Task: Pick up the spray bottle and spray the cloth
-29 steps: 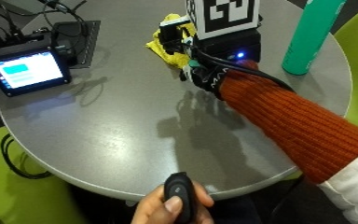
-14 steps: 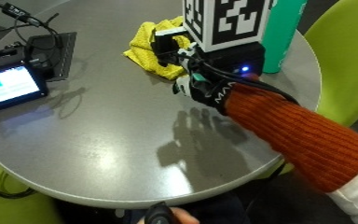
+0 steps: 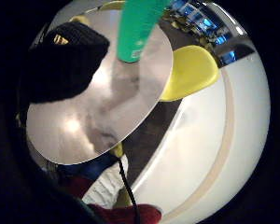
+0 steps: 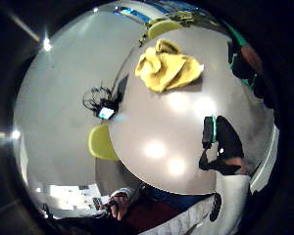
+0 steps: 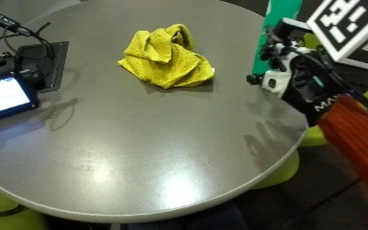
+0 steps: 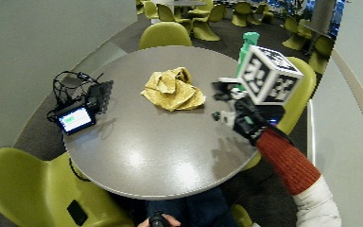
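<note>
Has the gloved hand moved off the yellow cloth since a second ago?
Yes. The right hand was over the cloth; now it is clear of it, beside the green spray bottle near the table edge.

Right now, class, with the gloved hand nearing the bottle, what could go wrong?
1. The green spray bottle stands near the table edge; a nudge from the gloved right hand might tip it off.
2. The yellow cloth lies apart from the bottle, so spray could hit bare table.

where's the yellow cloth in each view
Outside view: yellow cloth crumpled on the table's far middle.
Wide outside view: on the table, beside the gloved hand.
Thumb side palm view: on the table.
Little finger side palm view: not visible.
Shared landmark: round grey table.
</note>
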Demonstrator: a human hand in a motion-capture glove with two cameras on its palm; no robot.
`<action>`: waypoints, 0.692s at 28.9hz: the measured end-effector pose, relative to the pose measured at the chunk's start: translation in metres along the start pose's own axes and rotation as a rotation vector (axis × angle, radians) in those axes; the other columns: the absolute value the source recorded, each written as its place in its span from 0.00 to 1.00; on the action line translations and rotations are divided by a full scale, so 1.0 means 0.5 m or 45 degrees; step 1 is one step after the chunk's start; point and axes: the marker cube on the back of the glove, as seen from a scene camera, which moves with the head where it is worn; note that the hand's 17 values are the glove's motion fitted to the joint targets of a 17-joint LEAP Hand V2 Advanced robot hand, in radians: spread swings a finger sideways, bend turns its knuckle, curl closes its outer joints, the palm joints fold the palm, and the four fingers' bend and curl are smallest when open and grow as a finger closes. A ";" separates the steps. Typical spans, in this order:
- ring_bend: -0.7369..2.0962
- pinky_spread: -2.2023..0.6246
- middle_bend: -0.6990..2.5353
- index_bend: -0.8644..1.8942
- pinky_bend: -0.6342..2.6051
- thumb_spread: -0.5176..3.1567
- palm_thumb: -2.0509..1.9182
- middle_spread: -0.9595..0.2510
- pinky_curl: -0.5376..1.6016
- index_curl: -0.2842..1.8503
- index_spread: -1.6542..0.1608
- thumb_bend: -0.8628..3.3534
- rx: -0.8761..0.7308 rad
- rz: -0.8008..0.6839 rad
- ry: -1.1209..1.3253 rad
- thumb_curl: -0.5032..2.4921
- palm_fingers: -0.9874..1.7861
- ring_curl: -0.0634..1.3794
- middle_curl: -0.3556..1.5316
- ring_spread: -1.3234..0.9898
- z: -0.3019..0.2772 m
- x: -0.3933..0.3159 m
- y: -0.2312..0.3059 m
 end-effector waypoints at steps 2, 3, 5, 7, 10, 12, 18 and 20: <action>0.43 0.75 0.33 0.35 0.33 0.40 0.72 0.78 0.42 0.24 0.79 0.28 0.055 0.028 -0.101 0.29 0.69 0.28 0.38 0.53 -0.008 0.042 0.003; 0.43 0.74 0.33 0.36 0.32 0.40 0.72 0.77 0.42 0.25 0.79 0.28 0.080 0.041 -0.156 0.29 0.70 0.29 0.38 0.53 -0.011 0.063 0.004; 0.43 0.74 0.33 0.36 0.32 0.40 0.72 0.77 0.42 0.25 0.79 0.27 0.124 0.071 -0.281 0.30 0.70 0.29 0.39 0.53 -0.016 0.105 0.002; 0.43 0.74 0.33 0.36 0.32 0.40 0.73 0.77 0.42 0.25 0.79 0.27 0.166 0.111 -0.405 0.30 0.70 0.30 0.39 0.53 -0.020 0.145 -0.007; 0.43 0.74 0.33 0.35 0.32 0.41 0.73 0.76 0.43 0.25 0.79 0.26 0.228 0.190 -0.521 0.30 0.68 0.31 0.40 0.53 -0.023 0.191 -0.032; 0.42 0.75 0.33 0.34 0.32 0.41 0.72 0.76 0.44 0.25 0.78 0.26 0.248 0.241 -0.574 0.30 0.63 0.31 0.41 0.53 -0.021 0.212 -0.054; 0.41 0.79 0.34 0.34 0.29 0.40 0.72 0.77 0.44 0.24 0.74 0.24 0.219 0.246 -0.812 0.30 0.48 0.32 0.42 0.53 -0.001 0.218 -0.125; 0.41 0.81 0.35 0.33 0.28 0.40 0.73 0.77 0.43 0.23 0.73 0.24 0.212 0.238 -0.878 0.30 0.47 0.32 0.42 0.54 0.014 0.216 -0.142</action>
